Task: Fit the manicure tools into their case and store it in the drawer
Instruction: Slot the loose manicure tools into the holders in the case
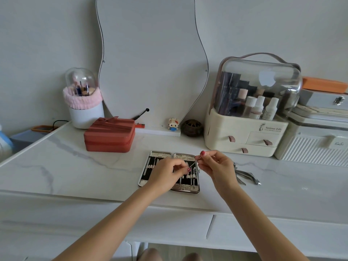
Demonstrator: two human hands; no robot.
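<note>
An open silver manicure case (185,189) with a black lining lies flat on the white marble tabletop, with several thin metal tools strapped inside. Above its right half, my left hand (165,174) and my right hand (216,166) each pinch one end of a thin metal tool (194,163). My left hand covers the middle of the case. To the right of the case, a few loose nippers and clippers (246,176) lie on the table. Drawer fronts (173,227) run below the table edge, and they are closed.
A red zipped box (110,135) sits behind the case on the left. A cream cosmetics organiser (243,140) with small drawers stands at the right, beside white storage boxes (316,146). At the back are a wavy mirror (150,63), a brush holder (83,102) and small ornaments.
</note>
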